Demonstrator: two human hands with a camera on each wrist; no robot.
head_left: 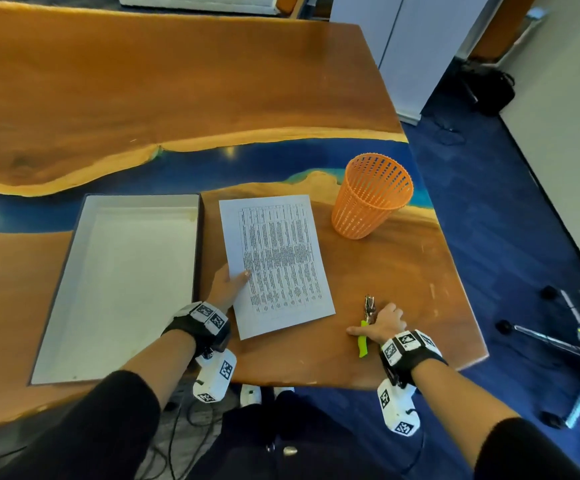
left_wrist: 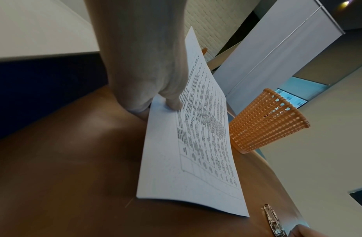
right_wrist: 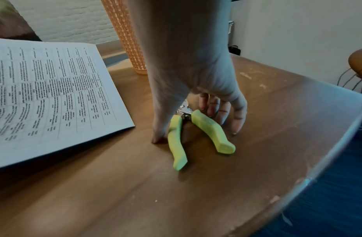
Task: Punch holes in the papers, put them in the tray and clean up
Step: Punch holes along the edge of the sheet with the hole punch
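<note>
A stack of printed papers (head_left: 281, 261) lies on the wooden table between the tray and the basket. My left hand (head_left: 236, 278) pinches its left edge, thumb on top (left_wrist: 173, 102), and that edge is raised slightly (left_wrist: 196, 160). A hole punch (head_left: 368, 311) with green handles (right_wrist: 177, 144) lies near the table's front right corner. My right hand (head_left: 382, 323) is lowered over it, with the thumb beside the left handle and fairly straight fingers (right_wrist: 226, 115) beside the right handle. The handles stand spread apart. The white tray (head_left: 126, 289) sits to the left with nothing in it.
An orange mesh basket (head_left: 371, 195) stands upright behind the papers to the right. The table's right edge (head_left: 468, 306) and front edge run close to the right hand. Beyond them are blue carpet and a metal stand (head_left: 576, 351).
</note>
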